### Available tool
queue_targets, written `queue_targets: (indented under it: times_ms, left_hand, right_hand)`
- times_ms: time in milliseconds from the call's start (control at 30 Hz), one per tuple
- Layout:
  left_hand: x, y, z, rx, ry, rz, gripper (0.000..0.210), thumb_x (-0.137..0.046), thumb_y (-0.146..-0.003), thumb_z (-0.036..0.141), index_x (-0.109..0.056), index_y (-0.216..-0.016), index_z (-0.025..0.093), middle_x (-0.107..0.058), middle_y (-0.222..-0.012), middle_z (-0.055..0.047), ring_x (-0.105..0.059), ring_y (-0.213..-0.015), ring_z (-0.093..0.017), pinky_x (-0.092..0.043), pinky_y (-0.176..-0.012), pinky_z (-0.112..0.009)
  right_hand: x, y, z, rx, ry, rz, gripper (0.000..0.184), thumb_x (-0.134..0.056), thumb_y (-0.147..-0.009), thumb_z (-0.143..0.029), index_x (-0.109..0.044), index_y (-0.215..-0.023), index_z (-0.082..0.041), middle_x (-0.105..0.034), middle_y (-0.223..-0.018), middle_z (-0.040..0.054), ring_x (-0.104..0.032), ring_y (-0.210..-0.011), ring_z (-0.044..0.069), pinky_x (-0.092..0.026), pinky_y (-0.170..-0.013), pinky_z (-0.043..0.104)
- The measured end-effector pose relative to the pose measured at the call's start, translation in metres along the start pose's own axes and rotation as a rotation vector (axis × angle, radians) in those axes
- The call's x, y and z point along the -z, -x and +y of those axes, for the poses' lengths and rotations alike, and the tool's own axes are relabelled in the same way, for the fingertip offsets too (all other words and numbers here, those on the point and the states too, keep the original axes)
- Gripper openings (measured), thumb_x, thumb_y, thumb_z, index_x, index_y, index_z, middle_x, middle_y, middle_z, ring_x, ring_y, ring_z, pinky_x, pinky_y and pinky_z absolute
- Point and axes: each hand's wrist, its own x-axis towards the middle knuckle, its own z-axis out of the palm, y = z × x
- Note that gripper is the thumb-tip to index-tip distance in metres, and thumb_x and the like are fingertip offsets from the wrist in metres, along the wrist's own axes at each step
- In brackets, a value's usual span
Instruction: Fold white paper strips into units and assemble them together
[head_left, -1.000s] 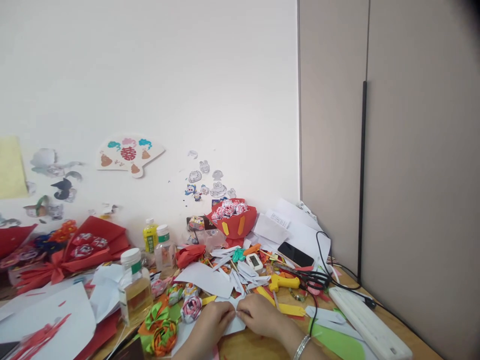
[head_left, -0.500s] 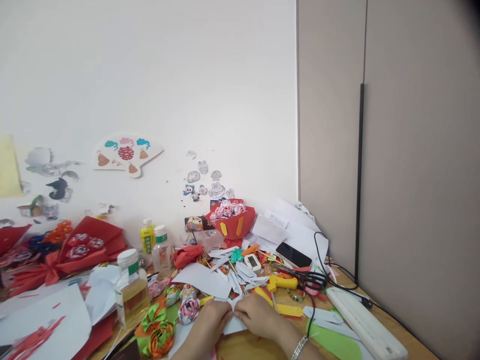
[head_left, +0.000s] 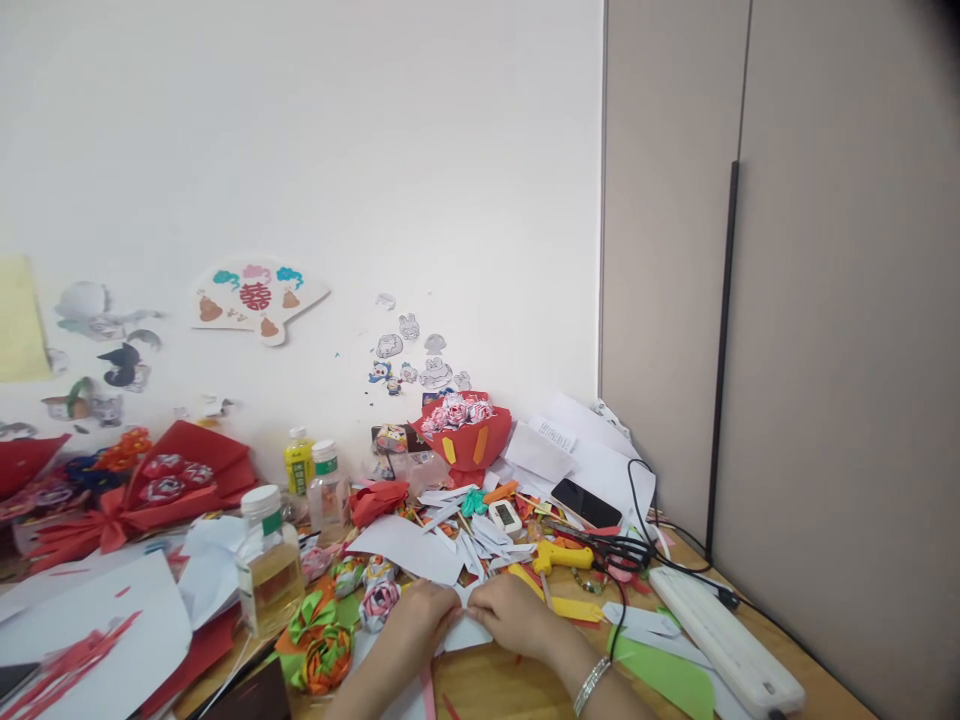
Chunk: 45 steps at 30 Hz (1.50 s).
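At the near middle of the table, my left hand [head_left: 424,617] and my right hand [head_left: 510,612] meet over a piece of white paper [head_left: 466,634]. Fingertips of both hands pinch the paper close together, and its lower part shows below them. A silvery bracelet [head_left: 592,686] circles my right wrist. Left of my left hand lie a pink-and-white paper flower [head_left: 379,603] and an orange-and-green paper flower [head_left: 326,658]. A yellow glue gun [head_left: 562,557] rests beyond my right hand, with yellow paper strips [head_left: 574,609] nearer to it.
White paper scraps [head_left: 480,545] and a white timer [head_left: 505,516] lie ahead. A red bouquet [head_left: 465,440] stands by the wall. A phone [head_left: 585,503], black cables [head_left: 626,550] and a white power strip [head_left: 724,640] are to the right. A bottle of yellowish liquid [head_left: 268,575] stands left.
The camera view has shifted slightly. My hands keep their pinch on the white paper, with only a small movement of the fingers.
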Motion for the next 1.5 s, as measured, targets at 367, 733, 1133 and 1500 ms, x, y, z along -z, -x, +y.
queue_targets:
  times_ms: [367, 733, 1133, 1500]
  left_hand:
    - [-0.005, 0.004, 0.002, 0.008, 0.015, 0.006, 0.027, -0.034, -0.081, 0.026, -0.057, -0.069, 0.018, -0.063, -0.074, -0.005, -0.052, -0.071, -0.016, -0.033, -0.064, -0.025]
    - [-0.013, 0.003, 0.003, -0.059, -0.025, 0.065, 0.021, -0.04, -0.08, 0.027, -0.057, -0.073, 0.018, -0.062, -0.075, -0.004, -0.053, -0.072, -0.017, -0.033, -0.066, -0.027]
    - [-0.019, 0.002, 0.001, -0.095, -0.019, 0.061, 0.031, -0.031, -0.085, 0.03, -0.058, -0.074, 0.019, -0.063, -0.073, -0.004, -0.054, -0.069, -0.017, -0.035, -0.064, -0.026]
    - [-0.022, 0.001, 0.0, -0.11, -0.031, 0.057, 0.036, -0.029, -0.086, 0.032, -0.058, -0.071, 0.018, -0.062, -0.07, -0.004, -0.054, -0.066, -0.017, -0.034, -0.063, -0.027]
  right_hand:
    - [-0.005, 0.003, 0.006, -0.066, 0.092, -0.017, 0.025, -0.039, -0.083, -0.028, -0.06, -0.075, -0.017, -0.065, -0.075, 0.0028, -0.055, -0.068, 0.013, -0.028, -0.055, 0.022]
    - [-0.007, 0.005, -0.006, -0.015, 0.171, 0.055, 0.029, -0.033, -0.084, -0.026, -0.059, -0.076, -0.015, -0.062, -0.072, 0.0064, -0.055, -0.067, 0.017, -0.033, -0.057, 0.025]
    - [-0.008, 0.004, -0.005, 0.001, 0.173, 0.076, 0.031, -0.031, -0.085, -0.027, -0.058, -0.077, -0.016, -0.062, -0.071, 0.0074, -0.055, -0.067, 0.018, -0.036, -0.057, 0.026]
    - [-0.008, 0.005, -0.005, 0.012, 0.211, 0.064, 0.029, -0.034, -0.083, -0.026, -0.059, -0.075, -0.015, -0.063, -0.069, 0.007, -0.055, -0.064, 0.018, -0.037, -0.056, 0.026]
